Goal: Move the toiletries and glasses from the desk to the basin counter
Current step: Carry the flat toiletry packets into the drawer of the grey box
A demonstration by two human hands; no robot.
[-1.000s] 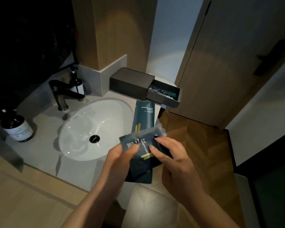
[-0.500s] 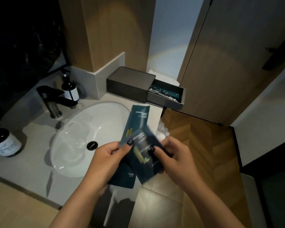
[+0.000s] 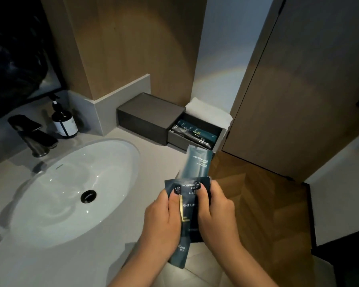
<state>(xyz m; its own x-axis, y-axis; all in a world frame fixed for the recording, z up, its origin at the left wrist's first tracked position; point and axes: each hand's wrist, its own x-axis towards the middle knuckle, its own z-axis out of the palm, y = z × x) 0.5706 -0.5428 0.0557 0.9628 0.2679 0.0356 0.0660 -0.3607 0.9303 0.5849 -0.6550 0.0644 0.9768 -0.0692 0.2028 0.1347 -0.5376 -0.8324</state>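
Both hands hold a small stack of dark teal toiletry packets [image 3: 197, 164] over the right edge of the grey basin counter [image 3: 151, 162]. My left hand [image 3: 164, 222] grips the stack from the left, thumb pressed on the front packet. My right hand [image 3: 218, 216] grips it from the right, thumb on top too. One long packet sticks up behind the front one; another marked "COMB" hangs out below my left hand. No glasses are in view.
A white oval sink [image 3: 71, 189] fills the counter's left part, with a dark tap [image 3: 32, 135] and a pump bottle [image 3: 63, 121] behind it. A dark grey box [image 3: 149, 117] has its drawer [image 3: 195, 135] pulled open, with several packets inside. Wooden floor lies to the right.
The packets, fanned and tilted before, are now squared into an upright stack between both hands. The view has shifted closer to the counter and lower.
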